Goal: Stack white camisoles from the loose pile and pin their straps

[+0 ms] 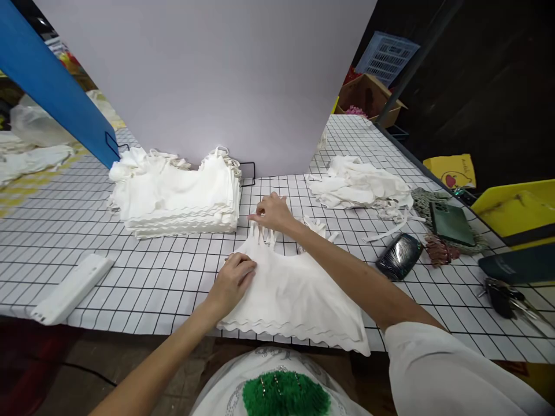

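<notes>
- A green fuzzy patch (286, 393) is showing on the wearer's white shirt (212, 398), just below the table edge.
- A white top (303, 289) is lying spread on the grid-patterned tablecloth (173, 294) in front of the wearer, its wavy hem reaching the near edge and its straps pointing away.
- The left hand (236, 274) is resting on the top's left side, fingers curled and held close together; whether they are gripping the fabric, I cannot tell.
- A white oblong device (73, 289) is lying well off to the left, and a bunch of keys (515, 303) is lying far to the right.
- The right hand (273, 212) is reaching across above the neckline, its thumb and fingertips closing in a pinch on the upper end of a strap.
- A shiny black object (399, 256) is sitting right of the top, with a dark green phone (452, 223) lying farther right.
- A neat stack of white garments (177, 199) is standing beyond the left hand, while a loose white pile (359, 182) is lying beyond the right forearm.
- A large pale board (208, 75) is rising behind the stack, a blue panel (47, 75) slanting on its left.
- A cardboard box (368, 98) is standing at the far right, a pale blue crate (387, 58) showing behind it.
</notes>
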The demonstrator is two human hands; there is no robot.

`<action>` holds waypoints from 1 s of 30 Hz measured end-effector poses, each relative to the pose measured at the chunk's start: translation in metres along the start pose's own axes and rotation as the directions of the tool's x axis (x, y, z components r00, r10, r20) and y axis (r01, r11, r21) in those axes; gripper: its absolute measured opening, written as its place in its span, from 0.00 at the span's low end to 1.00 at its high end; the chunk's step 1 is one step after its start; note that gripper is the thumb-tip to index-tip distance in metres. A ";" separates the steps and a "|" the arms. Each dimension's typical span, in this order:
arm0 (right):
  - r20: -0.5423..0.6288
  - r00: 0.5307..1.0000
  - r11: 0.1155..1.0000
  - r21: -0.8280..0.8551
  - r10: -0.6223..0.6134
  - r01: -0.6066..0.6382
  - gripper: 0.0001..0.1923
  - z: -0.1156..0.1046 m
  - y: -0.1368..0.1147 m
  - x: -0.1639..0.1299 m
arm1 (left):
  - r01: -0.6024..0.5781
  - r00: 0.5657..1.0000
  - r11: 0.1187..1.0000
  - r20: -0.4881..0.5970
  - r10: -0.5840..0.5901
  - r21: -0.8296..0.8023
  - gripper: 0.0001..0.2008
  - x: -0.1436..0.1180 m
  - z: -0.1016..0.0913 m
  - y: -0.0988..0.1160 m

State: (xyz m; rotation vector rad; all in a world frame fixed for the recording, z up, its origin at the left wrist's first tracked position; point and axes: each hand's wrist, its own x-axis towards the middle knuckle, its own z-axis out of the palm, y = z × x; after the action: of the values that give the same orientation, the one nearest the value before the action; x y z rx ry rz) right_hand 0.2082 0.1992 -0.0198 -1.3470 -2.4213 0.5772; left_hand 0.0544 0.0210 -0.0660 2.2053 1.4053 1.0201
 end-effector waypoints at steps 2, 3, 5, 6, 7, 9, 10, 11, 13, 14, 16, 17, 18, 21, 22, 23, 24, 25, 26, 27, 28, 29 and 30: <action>0.010 0.999 0.998 0.024 0.052 -0.052 0.16 0.008 -0.005 0.008 | -0.010 1.000 1.000 -0.010 0.010 0.013 0.10 -0.002 0.003 0.000; 0.009 0.997 0.996 0.045 0.076 -0.076 0.16 0.011 -0.006 0.010 | -0.012 1.000 1.000 -0.013 0.012 0.014 0.11 -0.003 0.004 0.000; -0.001 0.994 0.990 0.084 0.112 -0.111 0.12 0.011 -0.006 0.009 | -0.014 1.000 1.000 -0.012 0.014 0.011 0.11 -0.004 0.004 -0.001; -0.008 0.992 0.986 0.111 0.127 -0.125 0.10 0.010 -0.005 0.007 | -0.016 1.000 1.000 -0.011 0.017 0.010 0.12 -0.004 0.004 -0.001; -0.011 0.989 0.975 0.169 0.146 -0.142 0.08 0.007 -0.003 0.005 | -0.020 1.000 1.000 -0.008 0.020 0.008 0.12 -0.005 0.004 -0.002; 0.009 0.982 0.909 0.376 0.190 -0.179 0.04 0.000 0.001 0.001 | -0.023 1.000 1.000 -0.001 0.023 0.005 0.12 -0.005 0.004 -0.002; 0.029 0.978 0.854 0.483 0.208 -0.196 0.04 -0.003 0.003 0.000 | -0.024 1.000 1.000 -0.001 0.024 0.003 0.12 -0.005 0.004 -0.003; 0.045 0.974 0.812 0.545 0.222 -0.210 0.03 -0.006 0.005 -0.001 | -0.024 1.000 1.000 -0.003 0.024 0.002 0.11 -0.005 0.004 -0.003; 0.053 0.970 0.831 0.505 0.237 -0.231 0.06 -0.008 0.009 -0.002 | -0.022 1.000 1.000 -0.007 0.022 0.002 0.11 -0.005 0.005 -0.003; 0.041 0.970 0.873 0.427 0.241 -0.235 0.07 -0.008 0.012 -0.002 | -0.021 1.000 1.000 -0.007 0.021 0.004 0.12 -0.006 0.005 -0.003; -0.005 0.972 0.935 0.274 0.233 -0.223 0.09 -0.007 0.015 0.000 | -0.019 1.000 1.000 -0.002 0.019 0.007 0.12 -0.007 0.006 -0.003; -0.028 0.976 0.951 0.231 0.215 -0.203 0.09 -0.006 0.015 0.002 | -0.019 1.000 1.000 0.001 0.019 0.005 0.12 -0.006 0.005 -0.003; -0.046 0.981 0.962 0.209 0.187 -0.174 0.08 -0.005 0.015 0.004 | -0.018 1.000 1.000 0.005 0.018 -0.002 0.12 -0.006 0.004 -0.004; -0.016 0.999 0.988 0.148 0.042 -0.039 0.08 0.000 0.007 0.009 | 0.017 1.000 0.997 0.023 -0.015 -0.069 0.11 -0.001 -0.003 -0.004; 0.031 0.999 0.994 0.102 -0.031 0.028 0.08 0.003 0.003 0.011 | 0.039 0.999 0.995 0.032 -0.036 -0.096 0.11 0.002 -0.005 -0.005; 0.086 0.990 0.994 0.033 -0.108 0.106 0.09 0.006 0.000 0.012 | 0.060 0.998 0.991 0.042 -0.056 -0.117 0.11 0.004 -0.007 -0.005; 0.140 0.973 0.980 -0.055 -0.182 0.191 0.12 0.009 -0.003 0.012 | 0.076 0.996 0.989 0.053 -0.069 -0.128 0.11 0.006 -0.008 -0.006; 0.187 0.950 0.948 -0.150 -0.250 0.279 0.14 0.013 -0.005 0.012 | 0.080 0.996 0.989 0.061 -0.072 -0.127 0.11 0.007 -0.008 -0.007; 0.215 0.927 0.904 -0.237 -0.308 0.356 0.16 0.016 -0.007 0.012 | 0.069 0.996 0.991 0.066 -0.062 -0.115 0.11 0.007 -0.007 -0.007; 0.218 0.909 0.860 -0.304 -0.355 0.409 0.16 0.019 -0.007 0.011 | 0.048 0.997 0.994 0.067 -0.042 -0.095 0.10 0.007 -0.005 -0.008; 0.203 0.896 0.824 -0.353 -0.395 0.443 0.16 0.022 -0.006 0.011 | 0.023 0.998 0.997 0.064 -0.019 -0.072 0.10 0.007 -0.003 -0.009; 0.174 0.887 0.798 -0.389 -0.427 0.461 0.16 0.023 -0.004 0.011 | -0.001 0.998 0.999 0.058 0.004 -0.048 0.10 0.006 -0.001 -0.010; 0.135 0.885 0.784 -0.418 -0.446 0.458 0.16 0.024 -0.001 0.012 | -0.022 0.998 0.999 0.050 0.024 -0.028 0.10 0.004 0.002 -0.011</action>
State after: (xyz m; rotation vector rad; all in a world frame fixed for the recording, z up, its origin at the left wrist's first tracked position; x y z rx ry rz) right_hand 0.1901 0.2043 -0.0393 -0.8205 -2.8715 -0.0913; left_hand 0.0498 0.0301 -0.0723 2.2168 1.3396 0.9790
